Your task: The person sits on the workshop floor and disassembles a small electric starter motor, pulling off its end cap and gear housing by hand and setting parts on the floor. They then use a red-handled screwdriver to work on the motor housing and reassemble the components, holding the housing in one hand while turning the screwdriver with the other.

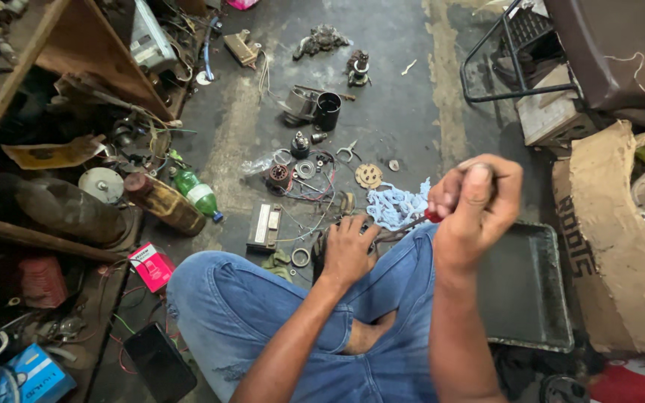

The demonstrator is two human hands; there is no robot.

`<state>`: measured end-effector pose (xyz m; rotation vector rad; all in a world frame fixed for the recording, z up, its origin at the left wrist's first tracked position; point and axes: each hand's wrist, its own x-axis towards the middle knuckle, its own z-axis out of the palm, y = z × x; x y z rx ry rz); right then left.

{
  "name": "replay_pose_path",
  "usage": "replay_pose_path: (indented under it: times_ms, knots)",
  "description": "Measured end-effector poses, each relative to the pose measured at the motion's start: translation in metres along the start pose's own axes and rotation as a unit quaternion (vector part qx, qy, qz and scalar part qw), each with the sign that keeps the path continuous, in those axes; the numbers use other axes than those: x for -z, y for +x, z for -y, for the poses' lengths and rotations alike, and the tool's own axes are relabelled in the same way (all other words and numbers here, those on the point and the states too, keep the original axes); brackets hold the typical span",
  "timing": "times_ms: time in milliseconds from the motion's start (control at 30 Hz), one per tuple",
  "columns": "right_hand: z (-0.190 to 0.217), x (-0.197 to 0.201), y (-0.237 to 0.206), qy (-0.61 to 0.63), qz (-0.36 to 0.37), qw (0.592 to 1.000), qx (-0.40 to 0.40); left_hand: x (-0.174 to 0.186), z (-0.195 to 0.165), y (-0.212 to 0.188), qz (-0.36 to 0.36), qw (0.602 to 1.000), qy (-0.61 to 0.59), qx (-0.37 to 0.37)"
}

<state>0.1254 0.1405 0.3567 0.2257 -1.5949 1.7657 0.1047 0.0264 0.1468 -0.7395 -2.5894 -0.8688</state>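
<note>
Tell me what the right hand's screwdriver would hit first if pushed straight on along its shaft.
Likely the dark part under the left hand: the right hand aims the red-handled screwdriver down-left at it. Depth is unclear.

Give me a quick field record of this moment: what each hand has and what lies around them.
left hand: presses down on a dark part on the lap, mostly hidden
right hand: raised, gripping a red-handled screwdriver whose shaft slants down toward the left hand
lap: blue jeans, legs crossed
floor ahead: blue cloth, small motor parts, wires, green bottle
to the right: dark metal tray, cardboard box
</note>
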Motion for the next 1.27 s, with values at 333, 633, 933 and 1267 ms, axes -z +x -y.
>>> replay_pose_path:
  times_ms: [333,633,933,1267]
  knots:
    - [-0.015,0.023,0.050,0.268,0.286,0.908,-0.148,0.007,-0.002,0.005,0.034,0.999,0.004,0.019]
    - [-0.004,-0.006,0.011,-0.013,-0.036,0.999,0.009,0.002,-0.007,0.002,-0.009,0.999,0.028,0.017]
    - [-0.008,0.026,0.033,0.224,0.325,0.915,-0.086,0.001,-0.004,0.000,-0.007,1.000,0.028,0.013]
    - [-0.034,0.054,0.040,0.365,0.354,0.840,-0.189,-0.002,-0.001,0.000,0.008,0.999,0.030,0.008]
